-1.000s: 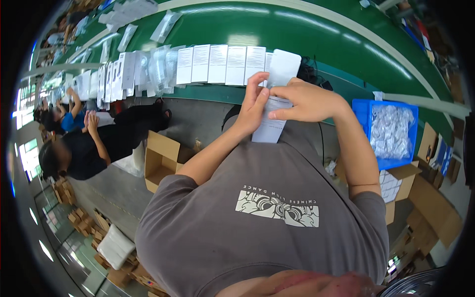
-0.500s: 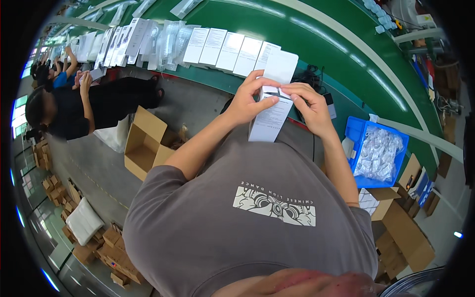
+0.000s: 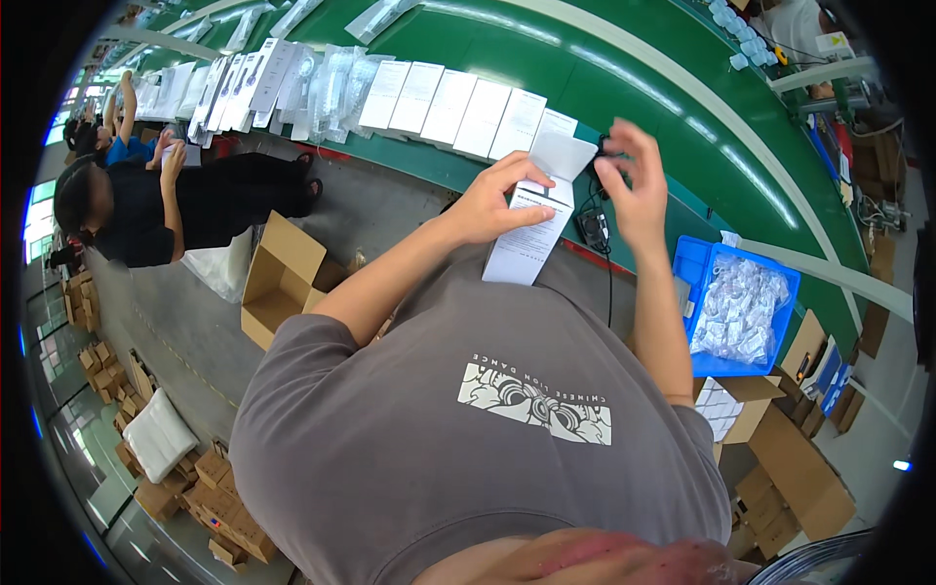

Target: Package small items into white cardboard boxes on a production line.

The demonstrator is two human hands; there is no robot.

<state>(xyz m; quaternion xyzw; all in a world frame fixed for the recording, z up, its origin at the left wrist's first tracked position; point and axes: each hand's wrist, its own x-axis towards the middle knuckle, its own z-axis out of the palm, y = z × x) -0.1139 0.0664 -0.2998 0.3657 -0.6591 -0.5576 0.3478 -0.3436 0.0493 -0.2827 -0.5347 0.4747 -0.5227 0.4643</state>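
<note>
While the left hand (image 3: 495, 202) grips the white box (image 3: 523, 246), long axis slanting toward the bench (image 3: 450, 47), the right hand (image 3: 636, 180), fingers parted, hangs apart, right of the box.

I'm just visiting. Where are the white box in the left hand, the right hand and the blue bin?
White box (image 3: 525, 244): head view, on its printed side.
Right hand (image 3: 638, 189): head view, mid-hand.
Blue bin (image 3: 727, 369): head view, on its near wall.
</note>
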